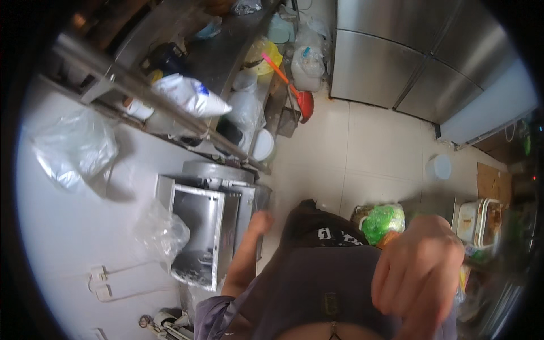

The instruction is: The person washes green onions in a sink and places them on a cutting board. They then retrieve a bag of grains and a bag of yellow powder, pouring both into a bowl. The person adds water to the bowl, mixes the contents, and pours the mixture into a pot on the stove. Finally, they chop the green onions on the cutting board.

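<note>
My right hand (418, 265) is raised close to the camera, large and slightly blurred, with its fingers curled in. Its palm is turned away, so whether it holds anything is hidden. Lower down, my left hand (260, 222) hangs beside a stainless steel open-topped bin or box (216, 238). Its fingers look drawn in, but they are too small and blurred to show whether something is in them. Behind my right hand, a green plastic bag of goods (384, 221) rests low near the floor. My dark apron (314, 280) fills the bottom middle.
A steel worktable (212, 51) with a white-and-blue bag (191, 95) stands upper left. Near its shelf are an orange-handled red scoop (304, 104) and a lidded white tub (262, 144). Steel cabinet doors (374, 63) stand upper right. A white bucket (438, 166) sits on the tiled floor (374, 148).
</note>
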A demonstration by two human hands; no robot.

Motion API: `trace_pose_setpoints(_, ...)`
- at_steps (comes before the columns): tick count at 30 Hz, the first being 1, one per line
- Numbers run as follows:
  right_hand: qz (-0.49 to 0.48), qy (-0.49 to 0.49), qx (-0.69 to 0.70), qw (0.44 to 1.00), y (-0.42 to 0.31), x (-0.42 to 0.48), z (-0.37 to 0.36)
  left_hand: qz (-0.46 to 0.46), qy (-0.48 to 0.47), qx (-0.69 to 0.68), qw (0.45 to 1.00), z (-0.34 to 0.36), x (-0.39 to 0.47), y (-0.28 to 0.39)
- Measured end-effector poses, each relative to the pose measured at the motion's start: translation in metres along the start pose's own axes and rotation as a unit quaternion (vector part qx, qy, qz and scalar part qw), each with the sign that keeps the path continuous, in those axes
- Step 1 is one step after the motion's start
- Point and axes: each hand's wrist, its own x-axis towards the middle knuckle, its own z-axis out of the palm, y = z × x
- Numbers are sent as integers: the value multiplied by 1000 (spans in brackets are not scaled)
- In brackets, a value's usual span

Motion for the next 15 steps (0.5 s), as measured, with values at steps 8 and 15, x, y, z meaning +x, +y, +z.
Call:
trace_pose_setpoints(8, 319, 417, -310, 792, -5, -148, -172, 258, 55, 78, 962, -102, 266, 67)
trace_pose_setpoints(15, 564, 486, -273, 608, 53, -305, -339, -122, -365, -535, 752, -101, 248, 53)
